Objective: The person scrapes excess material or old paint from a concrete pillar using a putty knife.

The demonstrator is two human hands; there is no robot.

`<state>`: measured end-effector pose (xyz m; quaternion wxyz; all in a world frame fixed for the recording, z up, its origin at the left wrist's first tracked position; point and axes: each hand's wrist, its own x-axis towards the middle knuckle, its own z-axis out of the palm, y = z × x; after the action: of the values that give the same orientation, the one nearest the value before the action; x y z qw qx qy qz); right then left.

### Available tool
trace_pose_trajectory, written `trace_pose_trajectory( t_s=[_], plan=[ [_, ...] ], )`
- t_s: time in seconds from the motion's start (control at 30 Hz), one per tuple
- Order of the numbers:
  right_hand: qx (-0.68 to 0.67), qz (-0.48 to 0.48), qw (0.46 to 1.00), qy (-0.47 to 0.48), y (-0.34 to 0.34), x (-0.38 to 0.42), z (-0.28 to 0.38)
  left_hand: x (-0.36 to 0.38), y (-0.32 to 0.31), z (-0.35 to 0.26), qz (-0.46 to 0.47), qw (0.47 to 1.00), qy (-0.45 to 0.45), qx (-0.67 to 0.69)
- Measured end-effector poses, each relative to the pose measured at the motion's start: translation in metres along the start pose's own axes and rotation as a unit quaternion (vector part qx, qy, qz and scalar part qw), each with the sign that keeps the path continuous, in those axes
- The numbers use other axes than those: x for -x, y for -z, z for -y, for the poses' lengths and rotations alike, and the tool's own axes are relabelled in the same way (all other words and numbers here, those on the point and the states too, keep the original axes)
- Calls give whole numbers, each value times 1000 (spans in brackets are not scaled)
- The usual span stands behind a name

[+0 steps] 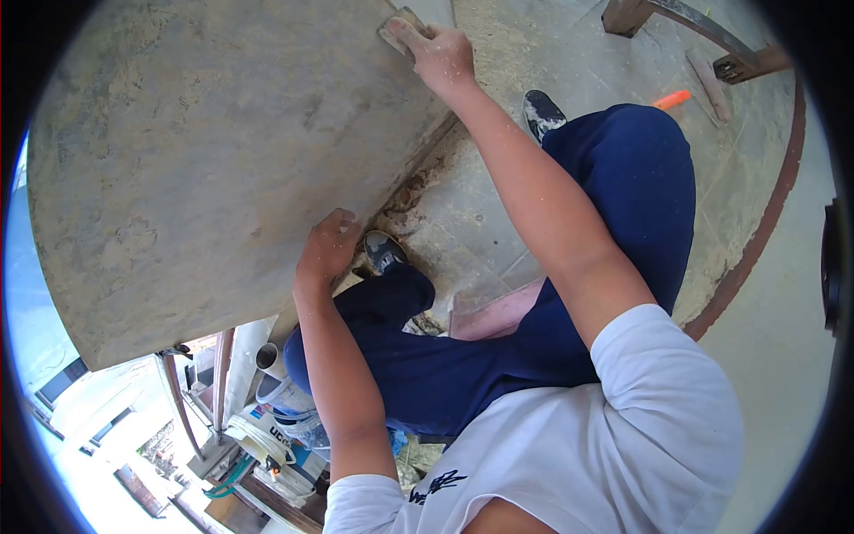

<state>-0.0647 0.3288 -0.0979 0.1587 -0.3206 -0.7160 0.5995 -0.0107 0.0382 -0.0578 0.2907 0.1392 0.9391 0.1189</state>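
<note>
A large grey plastered slab (205, 169) with a rough, patchy surface fills the upper left. At its upper right edge my right hand (440, 55) is closed around a small flat block (405, 32), which lies against the surface. My left hand (329, 245) is near the slab's lower edge, its fingers curled; whether anything is between them is hidden. Pale dust marks both hands.
Debris (405, 200) lines the slab's foot. On the floor are an orange object (672, 100), a long bar (709, 86) and a pink board (494, 313). Wooden legs (625, 16) stand upper right. Buckets (289, 396) and a pipe (267, 356) are lower left.
</note>
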Motion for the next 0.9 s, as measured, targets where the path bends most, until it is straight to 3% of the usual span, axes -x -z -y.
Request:
trace_pose_trajectory(
  t_s=[0.1,0.17,0.2,0.37,0.57,0.7,0.77,0.9],
  plan=[
    [-28,13,997,66,-3,4,18,5,-4,-13,8,1000,-3,21],
    [8,-50,992,117,-4,-1,4,6,-2,-13,9,999,-4,30],
    [14,14,999,48,-4,-2,-13,4,-4,-10,11,1000,5,13],
    [75,34,996,-27,-36,14,-103,-9,-6,-7,20,999,15,-23],
    [-63,-4,998,6,-46,23,-57,-4,-11,-5,39,999,7,-4],
    [-70,29,997,4,-48,14,-82,1,-9,4,32,999,5,13],
    [18,28,999,-23,-46,10,-94,-2,-6,7,22,1000,-5,-1],
    [15,49,997,-57,-40,15,-68,3,-1,-2,21,1000,11,-7]
  ],
)
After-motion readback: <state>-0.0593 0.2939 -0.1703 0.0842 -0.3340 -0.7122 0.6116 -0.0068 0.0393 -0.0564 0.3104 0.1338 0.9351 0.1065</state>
